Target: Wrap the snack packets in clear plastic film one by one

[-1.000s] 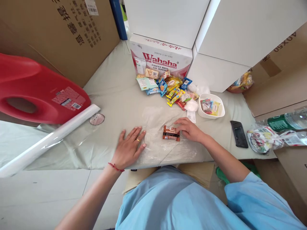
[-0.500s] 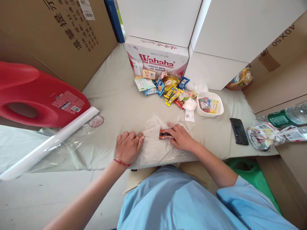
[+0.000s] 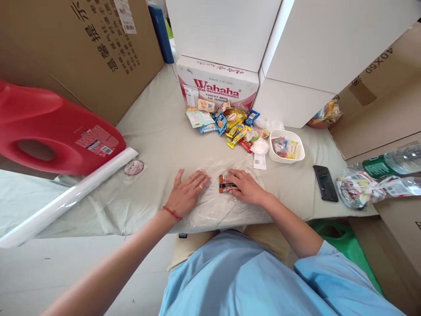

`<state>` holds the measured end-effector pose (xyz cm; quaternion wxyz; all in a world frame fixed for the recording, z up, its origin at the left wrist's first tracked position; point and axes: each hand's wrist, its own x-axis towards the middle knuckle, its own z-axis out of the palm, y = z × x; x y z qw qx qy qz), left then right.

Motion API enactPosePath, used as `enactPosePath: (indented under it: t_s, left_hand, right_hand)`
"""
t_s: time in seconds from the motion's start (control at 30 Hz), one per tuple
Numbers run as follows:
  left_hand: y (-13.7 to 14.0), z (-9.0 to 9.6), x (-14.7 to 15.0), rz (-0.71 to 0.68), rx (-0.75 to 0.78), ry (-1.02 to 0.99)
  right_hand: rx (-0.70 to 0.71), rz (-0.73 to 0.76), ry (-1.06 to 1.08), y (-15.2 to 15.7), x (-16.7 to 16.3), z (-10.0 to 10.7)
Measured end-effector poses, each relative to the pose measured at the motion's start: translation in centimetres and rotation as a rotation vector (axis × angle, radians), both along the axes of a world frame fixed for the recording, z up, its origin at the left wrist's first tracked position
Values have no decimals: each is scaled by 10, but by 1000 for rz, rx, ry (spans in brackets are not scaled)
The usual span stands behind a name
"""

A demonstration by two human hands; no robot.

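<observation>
A sheet of clear plastic film point(image 3: 213, 215) lies spread on the cloth-covered table in front of me. My left hand point(image 3: 188, 191) rests flat on its left part, fingers stretched out and holding nothing. On the film sits a small brown and orange snack packet point(image 3: 225, 184). My right hand point(image 3: 245, 186) covers its right end, with curved fingers gripping it against the film. To the left lies a long white roll of plastic film point(image 3: 75, 193), partly unwound.
Snack packets point(image 3: 235, 125) are heaped before a Wahaha carton point(image 3: 217, 85). A white bowl point(image 3: 301, 153) holds more packets. Farther right are a phone point(image 3: 325, 183) and a plastic bottle point(image 3: 384, 164). A red jug point(image 3: 66, 131) and a cardboard box point(image 3: 98, 57) stand left.
My left hand has opened from curled fingers to a flat spread and moved slightly right and forward on the film, which looks flatter. My right hand stays at the snack packet.
</observation>
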<state>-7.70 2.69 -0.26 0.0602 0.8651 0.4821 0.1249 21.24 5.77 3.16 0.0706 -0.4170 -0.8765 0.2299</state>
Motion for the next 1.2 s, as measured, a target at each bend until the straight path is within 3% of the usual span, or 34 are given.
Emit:
enactPosePath:
  t_s: [0.17,0.27,0.37,0.43,0.5,0.6,0.7,0.77,0.87,0.97,1.1,1.2]
  left_hand:
    - [3,-2,-9,83,-131,-76]
    - [0,1,-7,116,-137,-92]
    - [-2,3,-2,120,-106,-60]
    - [-2,3,0,127,-85,-45]
    - [-1,1,-1,131,-82,-43]
    - [1,-3,-3,105,-97,-54]
    - [3,-6,-5,91,-98,-51]
    - [3,-6,-6,89,-93,-44]
    - [3,-6,-7,86,-90,-37]
    - [3,-4,-6,92,-94,-33]
    - [3,-3,-4,105,-109,-35]
    - [2,-2,-2,108,-126,-38]
  right_hand:
    - [84,64,176,-2,-1,-3]
    - [116,81,104,1,-9,-2]
    - [109,131,19,22,-7,9]
    - [159,82,41,55,6,24]
    - [292,-100,45,104,25,44]
    - [467,-301,-147,187,54,68]
    - [443,-177,-353,251,68,71]
    - [396,-77,-458,273,66,63]
    - [371,-85,-529,284,58,51]
    - [343,-167,-503,281,56,52]
    - [356,-328,-447,263,66,75]
    - [393,-434,-349,225,68,93]
